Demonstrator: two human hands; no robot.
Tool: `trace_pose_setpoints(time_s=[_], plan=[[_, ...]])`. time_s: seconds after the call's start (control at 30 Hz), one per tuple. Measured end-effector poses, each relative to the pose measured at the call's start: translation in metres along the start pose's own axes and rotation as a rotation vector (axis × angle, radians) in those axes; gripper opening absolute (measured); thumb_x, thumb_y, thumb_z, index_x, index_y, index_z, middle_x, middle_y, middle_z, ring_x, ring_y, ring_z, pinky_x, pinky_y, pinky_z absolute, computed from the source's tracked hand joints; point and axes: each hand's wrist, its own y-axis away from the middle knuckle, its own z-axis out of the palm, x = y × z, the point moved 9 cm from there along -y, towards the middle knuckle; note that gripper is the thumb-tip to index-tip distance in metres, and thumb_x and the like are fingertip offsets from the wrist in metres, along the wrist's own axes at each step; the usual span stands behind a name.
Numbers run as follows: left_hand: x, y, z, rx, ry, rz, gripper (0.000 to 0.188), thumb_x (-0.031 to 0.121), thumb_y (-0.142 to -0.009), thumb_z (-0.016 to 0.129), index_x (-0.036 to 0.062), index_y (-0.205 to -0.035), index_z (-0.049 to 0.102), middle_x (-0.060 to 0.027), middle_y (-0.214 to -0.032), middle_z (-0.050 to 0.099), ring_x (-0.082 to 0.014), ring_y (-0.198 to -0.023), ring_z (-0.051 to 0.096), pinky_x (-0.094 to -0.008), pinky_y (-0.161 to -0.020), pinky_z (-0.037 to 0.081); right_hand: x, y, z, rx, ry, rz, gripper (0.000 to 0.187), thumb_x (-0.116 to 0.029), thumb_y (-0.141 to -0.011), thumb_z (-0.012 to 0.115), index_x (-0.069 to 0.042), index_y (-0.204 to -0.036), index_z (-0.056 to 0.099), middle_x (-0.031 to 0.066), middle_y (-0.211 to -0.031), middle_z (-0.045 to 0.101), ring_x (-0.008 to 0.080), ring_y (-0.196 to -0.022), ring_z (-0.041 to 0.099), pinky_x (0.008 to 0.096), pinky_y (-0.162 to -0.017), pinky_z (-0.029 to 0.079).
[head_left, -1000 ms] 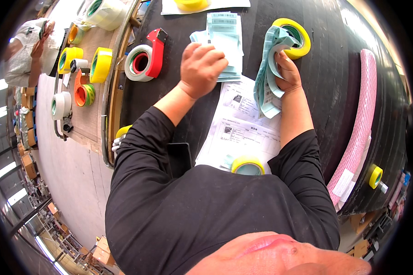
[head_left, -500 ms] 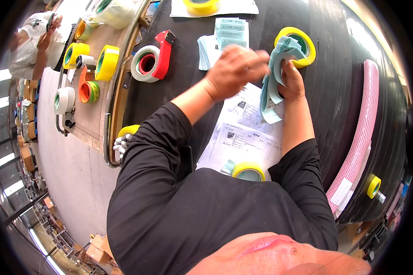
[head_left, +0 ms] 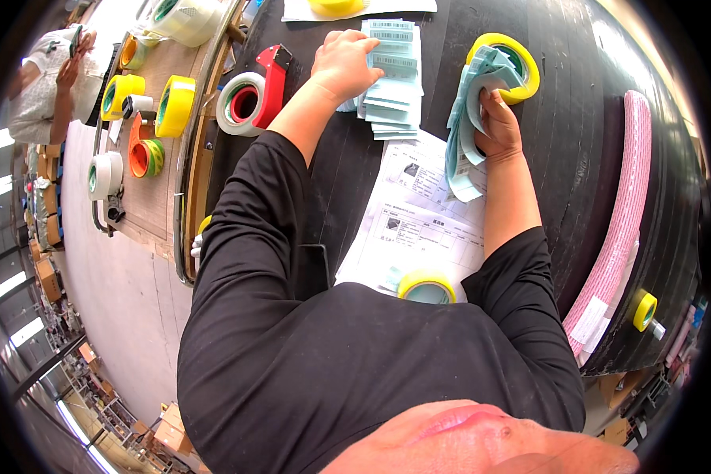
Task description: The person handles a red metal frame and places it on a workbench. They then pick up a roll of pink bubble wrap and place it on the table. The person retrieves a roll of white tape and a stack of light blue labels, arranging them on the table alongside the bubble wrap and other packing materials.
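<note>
My left hand (head_left: 341,65) lies at the left edge of a stack of pale-blue barcode labels (head_left: 395,93), its thumb and forefinger spread against the labels. Part of the stack's edge is hidden beneath that hand. To the right, my right hand (head_left: 499,130) is closed around a looped bundle of blue label strips (head_left: 464,130), whose ends hang over printed sheets (head_left: 419,229). Just beyond the bundle lies a roll of yellow tape (head_left: 532,75), partly covered by the strips.
A red tape dispenser (head_left: 272,87) lies left of the labels. Another tape roll (head_left: 426,276) rests on the sheets near my chest. A long pink-striped roll (head_left: 624,213) lies at right. Several tape rolls crowd the wooden cart (head_left: 154,207); a person (head_left: 43,103) stands beyond it.
My left hand has moved away from the strip bundle, leftward and farther off, to the label stack. More layers of that stack now show at its near end. My right hand keeps the bundle.
</note>
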Motion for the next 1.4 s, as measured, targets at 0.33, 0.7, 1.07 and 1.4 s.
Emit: trace_pose_setpoints(time_s=[0.33,0.7,1.07,1.4], plan=[[0.001,0.005,-0.003,0.004,-0.045,-0.006,0.038,0.027,-0.075,0.076,0.0160,-0.111,0.069,-0.0011,-0.129,0.058,-0.0242,-0.128,0.044,-0.0376,-0.107,0.036,0.001,-0.002,0.004,-0.085,0.015,0.006,0.031,-0.015,-0.096,0.057,-0.010,-0.127,0.053,0.0066,-0.118,0.064,0.0231,-0.107,0.063,0.0406,-0.095,0.051],[0.059,0.028,0.028,-0.326,1.281,-0.279,0.026,0.010,-0.088,0.069,-0.0045,-0.108,0.065,-0.0079,-0.093,0.069,-0.0144,-0.080,0.066,-0.0270,-0.078,0.055,0.000,0.000,0.010,-0.176,-0.006,0.025,0.031,-0.014,-0.097,0.055,-0.010,-0.127,0.052,0.0068,-0.119,0.063,0.0224,-0.109,0.062,0.0398,-0.096,0.050],[0.035,0.034,0.027,-0.272,1.328,-0.457,0.028,0.009,-0.087,0.069,-0.0062,-0.110,0.064,-0.0085,-0.091,0.069,-0.0150,-0.080,0.067,-0.0269,-0.073,0.055,-0.002,-0.006,-0.007,-0.086,0.024,-0.033,0.034,-0.015,-0.095,0.059,-0.007,-0.128,0.053,0.0100,-0.121,0.063,0.0226,-0.111,0.062,0.0403,-0.098,0.049],[0.028,0.037,0.032,-0.302,1.359,-0.522,0.032,0.009,-0.086,0.070,-0.0060,-0.114,0.063,-0.0098,-0.094,0.070,-0.0158,-0.081,0.068,-0.0265,-0.073,0.054,-0.003,-0.011,-0.013,-0.057,0.098,-0.086,0.040,-0.019,-0.093,0.063,-0.006,-0.130,0.053,0.0153,-0.126,0.061,0.0241,-0.114,0.061,0.0393,-0.097,0.051]])
